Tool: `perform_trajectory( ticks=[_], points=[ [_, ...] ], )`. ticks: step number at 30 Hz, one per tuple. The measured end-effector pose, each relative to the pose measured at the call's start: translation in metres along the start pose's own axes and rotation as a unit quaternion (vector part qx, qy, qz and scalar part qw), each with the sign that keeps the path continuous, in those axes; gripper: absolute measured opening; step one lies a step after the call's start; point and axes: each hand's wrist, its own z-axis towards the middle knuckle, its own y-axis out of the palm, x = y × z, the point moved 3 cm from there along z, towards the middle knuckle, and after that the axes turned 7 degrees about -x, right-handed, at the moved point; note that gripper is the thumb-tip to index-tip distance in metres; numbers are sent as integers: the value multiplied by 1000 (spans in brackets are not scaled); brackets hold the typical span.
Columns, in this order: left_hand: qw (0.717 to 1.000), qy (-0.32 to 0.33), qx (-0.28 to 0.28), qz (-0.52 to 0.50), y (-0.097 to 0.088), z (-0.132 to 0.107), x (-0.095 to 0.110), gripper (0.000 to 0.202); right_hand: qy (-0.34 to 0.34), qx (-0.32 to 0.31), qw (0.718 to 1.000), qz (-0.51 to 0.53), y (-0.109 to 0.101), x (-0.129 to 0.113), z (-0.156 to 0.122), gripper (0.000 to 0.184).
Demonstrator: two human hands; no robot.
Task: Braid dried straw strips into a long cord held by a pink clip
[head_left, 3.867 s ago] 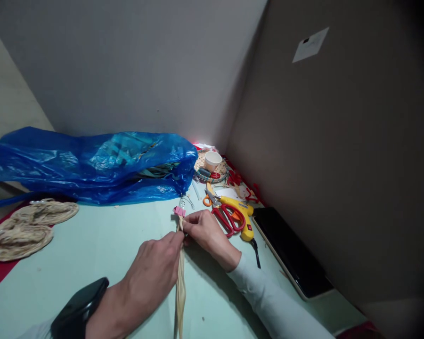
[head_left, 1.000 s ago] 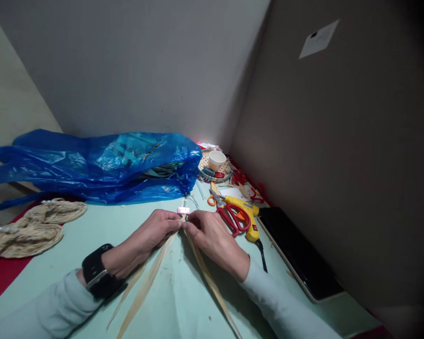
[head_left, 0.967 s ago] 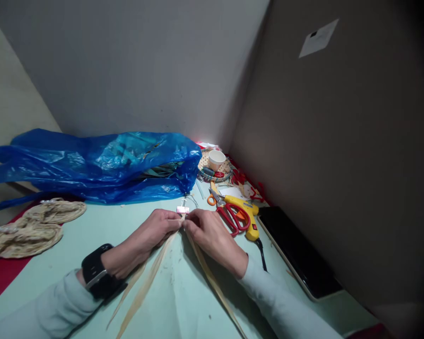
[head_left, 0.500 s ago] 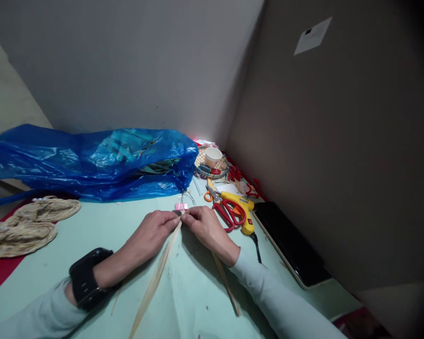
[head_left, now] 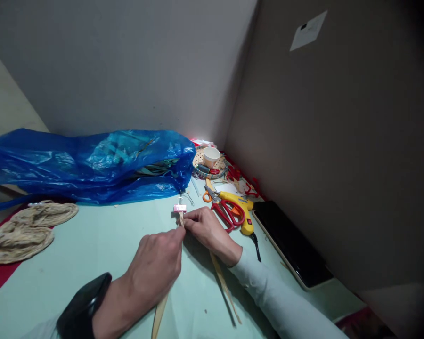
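Observation:
A pink binder clip (head_left: 180,208) on the pale green table grips the far end of some straw-coloured fibre strands (head_left: 181,219). My right hand (head_left: 207,228) is closed in a pinch on the strands just below the clip. Right below it, my left hand (head_left: 159,256) is closed round the same strands, its back turned up. A fibre tail (head_left: 159,315) hangs toward me from under the left hand. Another fibre strip (head_left: 224,285) trails out from beneath the right wrist. The fingertips partly cover the strands between the hands.
Red-handled scissors (head_left: 229,214) and a yellow glue gun (head_left: 247,219) lie right of my hands, with a dark tablet-like device (head_left: 291,245) beyond. Behind are a blue plastic bag (head_left: 92,165) and a white cup (head_left: 211,156) on a woven tray. Woven slippers (head_left: 21,235) lie at left.
My left hand has moved toward me from beside the clip and turned its back up, round the strands. My right hand stays near the clip, which is now more visible.

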Motion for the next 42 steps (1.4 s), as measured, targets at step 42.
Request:
perform_trajectory(
  ticks=[42],
  points=[
    [852, -69, -93, -511, -12, 40, -39, 32, -19, -20, 999, -28, 5, -7, -12, 25]
  ],
)
